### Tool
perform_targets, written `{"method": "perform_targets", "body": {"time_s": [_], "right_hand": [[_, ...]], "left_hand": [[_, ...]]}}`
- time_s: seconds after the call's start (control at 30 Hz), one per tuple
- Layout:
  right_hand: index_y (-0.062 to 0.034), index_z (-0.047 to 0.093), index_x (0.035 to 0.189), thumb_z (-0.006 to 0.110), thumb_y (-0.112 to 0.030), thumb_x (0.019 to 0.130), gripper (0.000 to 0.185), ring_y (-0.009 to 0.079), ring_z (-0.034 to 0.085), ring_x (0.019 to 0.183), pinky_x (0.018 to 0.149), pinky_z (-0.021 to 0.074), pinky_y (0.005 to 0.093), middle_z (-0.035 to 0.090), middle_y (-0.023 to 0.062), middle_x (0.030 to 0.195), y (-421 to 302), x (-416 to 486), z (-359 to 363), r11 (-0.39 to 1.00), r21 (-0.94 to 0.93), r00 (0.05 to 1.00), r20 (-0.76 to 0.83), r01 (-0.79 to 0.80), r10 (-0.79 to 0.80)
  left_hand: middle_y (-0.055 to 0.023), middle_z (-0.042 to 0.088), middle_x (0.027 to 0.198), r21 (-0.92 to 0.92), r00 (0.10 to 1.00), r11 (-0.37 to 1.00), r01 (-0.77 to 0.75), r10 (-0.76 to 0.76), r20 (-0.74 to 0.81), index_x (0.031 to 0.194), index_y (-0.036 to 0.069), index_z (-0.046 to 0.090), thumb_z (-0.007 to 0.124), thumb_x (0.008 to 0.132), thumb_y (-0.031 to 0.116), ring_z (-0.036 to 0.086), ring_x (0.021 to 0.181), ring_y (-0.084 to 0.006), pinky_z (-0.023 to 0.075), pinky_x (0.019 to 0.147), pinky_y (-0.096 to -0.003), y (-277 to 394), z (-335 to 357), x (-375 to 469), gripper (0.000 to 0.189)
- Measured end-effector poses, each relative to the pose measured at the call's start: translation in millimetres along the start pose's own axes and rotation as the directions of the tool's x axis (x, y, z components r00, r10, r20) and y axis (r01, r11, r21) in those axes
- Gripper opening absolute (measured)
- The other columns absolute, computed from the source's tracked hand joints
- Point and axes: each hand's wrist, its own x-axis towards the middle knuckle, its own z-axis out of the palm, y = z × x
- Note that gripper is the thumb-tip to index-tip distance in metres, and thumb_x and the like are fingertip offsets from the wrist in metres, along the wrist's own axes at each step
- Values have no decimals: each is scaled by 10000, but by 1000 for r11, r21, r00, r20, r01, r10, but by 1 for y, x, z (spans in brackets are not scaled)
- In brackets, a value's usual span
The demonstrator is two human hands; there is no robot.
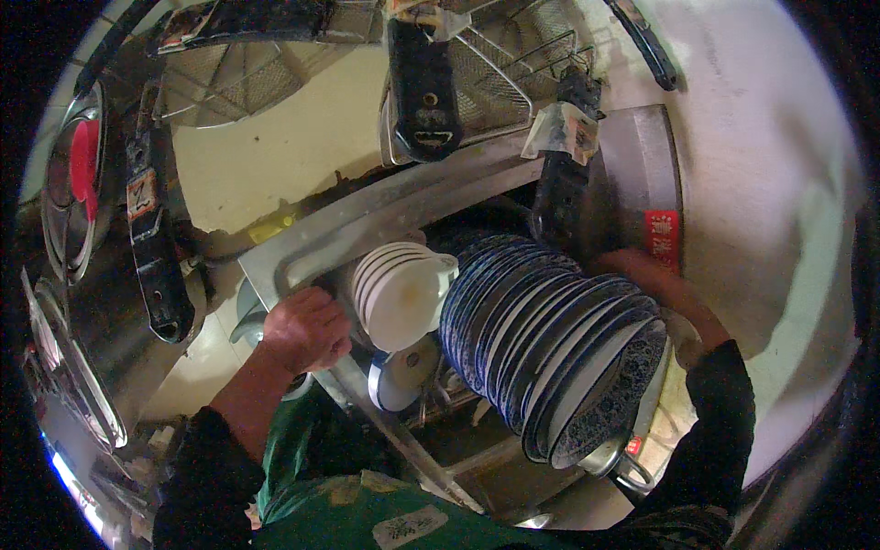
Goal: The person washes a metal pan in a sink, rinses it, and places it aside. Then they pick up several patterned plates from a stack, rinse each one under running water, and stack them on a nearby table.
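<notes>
Several plates with dark blue rims and speckled patterns (550,330) stand on edge in a tight row in front of me. Behind the row's right side is my right hand (629,267), its fingers mostly hidden by the plates and the dim corner. My left hand (306,330) is curled into a fist over the left metal rim (265,265); whether it grips the rim is not visible. Between the hand and the plates sits a nested stack of white dishes (395,302). Just below this stack lies a round white dish with a blue edge (405,378).
Wire-mesh baskets (495,89) with black handles (426,96) hang over the far side. Another black handle (158,254) hangs at left, near round metal-rimmed items (75,185). A metal vessel with a loop handle (608,457) is below the plates. A pale wall (749,206) rises at right.
</notes>
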Motion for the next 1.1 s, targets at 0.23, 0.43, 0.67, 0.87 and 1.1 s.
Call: {"method": "perform_targets", "body": {"time_s": [0.23,0.43,0.67,0.87,1.1], "right_hand": [[-111,712,1184,616,-222,891,328,366,705,1034,914,543,437,713,212,1143,-28,8,-13,900,-433,996,84,45,-10],[-76,733,1105,658,-239,840,320,388,712,976,863,553,456,723,223,1062,-14,19,-19,849,-455,960,196,268,-199],[-53,756,1027,676,-219,822,276,390,717,946,840,552,449,729,226,1042,-16,18,-19,861,-422,950,242,285,-196],[-51,741,1030,662,-189,837,250,385,716,885,806,546,446,732,219,974,-17,10,-14,918,-329,964,215,223,-157],[-31,726,1043,647,-178,867,243,338,704,862,800,538,446,732,211,967,9,15,-10,954,-237,979,132,185,-157]], "left_hand": [[-4,580,754,33,995,999,20,-23,97,675,165,590,743,618,248,597,765,-217,544,728,-332,1,-1,-1,183],[-8,581,747,24,974,999,46,-50,221,676,177,590,745,634,269,602,758,-232,540,710,-355,-2,1,0,185],[-14,582,742,25,987,999,31,-34,155,686,178,595,753,635,260,619,770,-244,554,716,-375,-2,1,1,185],[-35,607,756,106,836,969,222,-246,491,685,159,628,744,665,259,632,784,-268,565,703,-390,4,-5,14,155],[-35,633,787,69,804,952,299,-290,518,690,151,648,738,660,227,637,843,-276,570,703,-393,6,-15,16,121]]}}
